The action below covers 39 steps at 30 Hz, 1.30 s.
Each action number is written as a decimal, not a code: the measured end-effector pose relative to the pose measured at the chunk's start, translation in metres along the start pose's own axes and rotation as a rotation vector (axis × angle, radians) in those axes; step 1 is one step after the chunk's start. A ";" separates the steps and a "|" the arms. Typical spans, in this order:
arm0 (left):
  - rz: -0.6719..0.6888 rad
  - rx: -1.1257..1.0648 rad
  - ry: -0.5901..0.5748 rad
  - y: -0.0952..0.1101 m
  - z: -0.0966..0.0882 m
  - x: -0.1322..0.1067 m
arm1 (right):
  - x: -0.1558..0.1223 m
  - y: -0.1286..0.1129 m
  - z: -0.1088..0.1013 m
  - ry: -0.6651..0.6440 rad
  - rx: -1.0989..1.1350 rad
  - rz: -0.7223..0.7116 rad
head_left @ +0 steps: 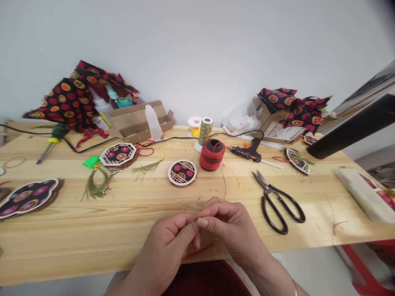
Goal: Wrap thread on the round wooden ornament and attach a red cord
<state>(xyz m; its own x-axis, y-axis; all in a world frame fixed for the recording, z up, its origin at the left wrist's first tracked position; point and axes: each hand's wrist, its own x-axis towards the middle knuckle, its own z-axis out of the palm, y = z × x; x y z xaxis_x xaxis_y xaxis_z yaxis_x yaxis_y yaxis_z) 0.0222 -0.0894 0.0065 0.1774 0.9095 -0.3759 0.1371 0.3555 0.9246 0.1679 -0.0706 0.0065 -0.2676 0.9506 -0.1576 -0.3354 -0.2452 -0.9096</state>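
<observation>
Head view, left hand (165, 238), right hand (236, 224), fingers (189, 232) pinched together, hold unclear, one red spool (212, 156), one pair of scissors (268, 188)

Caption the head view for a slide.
Left hand and right hand touch over a table holding red thread, a round ornament and scissors.

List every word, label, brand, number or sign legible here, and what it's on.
No text is readable.
White label on the right-hand cardboard box: printed, but too small and blurred to read.
Small pale label beside the left-hand cardboard box: too blurred to read.
</observation>
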 end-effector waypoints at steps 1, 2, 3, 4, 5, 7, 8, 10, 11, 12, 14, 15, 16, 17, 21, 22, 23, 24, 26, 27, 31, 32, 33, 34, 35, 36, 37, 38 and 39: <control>-0.006 -0.001 -0.014 0.000 0.000 0.000 | 0.000 0.000 -0.001 0.012 -0.006 0.009; -0.013 -0.009 -0.032 0.001 0.000 0.000 | 0.000 0.001 -0.002 0.024 -0.015 0.020; -0.022 -0.026 -0.054 0.001 0.000 -0.001 | 0.000 0.002 -0.003 0.036 -0.031 0.030; -0.033 -0.057 -0.080 0.001 0.000 -0.001 | -0.001 0.002 -0.003 0.046 -0.056 0.036; -0.045 -0.100 -0.106 0.001 0.000 -0.001 | -0.001 0.003 -0.004 0.055 -0.086 0.035; -0.066 -0.203 -0.154 0.000 0.000 -0.001 | -0.001 0.003 -0.004 0.068 -0.143 0.026; -0.072 -0.254 -0.164 -0.001 0.001 -0.001 | -0.001 0.002 -0.005 0.073 -0.160 0.023; -0.082 -0.352 -0.154 -0.004 0.001 0.000 | -0.001 0.002 -0.005 0.095 -0.191 0.019; -0.090 -0.395 -0.141 -0.005 0.002 0.000 | 0.000 0.001 -0.006 0.110 -0.209 0.017; -0.102 -0.434 -0.128 -0.005 0.002 0.000 | 0.000 0.001 -0.006 0.125 -0.228 0.014; -0.128 -0.492 -0.109 -0.006 0.004 0.001 | 0.001 0.001 -0.007 0.145 -0.254 0.007; -0.139 -0.508 -0.106 -0.005 0.004 0.001 | 0.001 0.001 -0.007 0.147 -0.256 0.007; -0.144 -0.513 -0.105 -0.004 0.005 0.001 | 0.001 0.001 -0.008 0.145 -0.250 0.009; -0.144 -0.510 -0.108 -0.004 0.005 0.002 | 0.001 0.001 -0.008 0.140 -0.238 0.012; -0.119 -0.460 -0.128 -0.002 0.006 0.003 | 0.002 -0.001 -0.008 0.119 -0.217 0.011; -0.114 -0.446 -0.125 -0.002 0.006 0.003 | 0.002 -0.001 -0.008 0.116 -0.215 0.011; -0.108 -0.431 -0.120 -0.002 0.006 0.002 | 0.002 -0.002 -0.008 0.114 -0.213 0.010; -0.104 -0.413 -0.115 -0.002 0.005 0.002 | 0.002 -0.002 -0.008 0.112 -0.210 0.008; -0.096 -0.369 -0.106 -0.001 0.005 0.002 | 0.002 -0.001 -0.007 0.111 -0.214 0.002; -0.095 -0.349 -0.103 -0.001 0.005 0.002 | 0.002 -0.001 -0.007 0.114 -0.223 -0.001; -0.087 -0.304 -0.085 0.000 0.006 0.002 | 0.002 0.001 -0.006 0.129 -0.256 0.010; -0.086 -0.304 -0.080 0.000 0.006 0.002 | 0.002 0.001 -0.007 0.144 -0.264 -0.001; -0.088 -0.305 -0.073 0.000 0.006 0.001 | 0.002 0.002 -0.007 0.164 -0.273 -0.020; -0.093 -0.310 -0.067 0.000 0.006 0.001 | 0.001 0.002 -0.008 0.185 -0.283 -0.043; -0.096 -0.316 -0.062 0.000 0.006 0.001 | 0.001 0.003 -0.009 0.205 -0.292 -0.063; -0.096 -0.325 -0.057 0.000 0.005 0.000 | 0.001 0.004 -0.010 0.216 -0.299 -0.070; -0.094 -0.334 -0.050 0.000 0.005 0.000 | 0.000 0.006 -0.012 0.218 -0.301 -0.059; -0.091 -0.342 -0.045 0.000 0.004 0.000 | -0.001 0.007 -0.013 0.211 -0.290 -0.030; -0.083 -0.351 -0.038 0.000 0.004 -0.001 | -0.002 0.008 -0.014 0.196 -0.266 0.007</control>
<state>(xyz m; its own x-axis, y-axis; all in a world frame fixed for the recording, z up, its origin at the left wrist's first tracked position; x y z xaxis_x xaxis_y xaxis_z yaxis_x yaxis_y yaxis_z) 0.0260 -0.0907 0.0066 0.2171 0.8681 -0.4463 -0.1893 0.4860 0.8532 0.1789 -0.0718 -0.0060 -0.0817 0.9738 -0.2120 -0.0794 -0.2184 -0.9726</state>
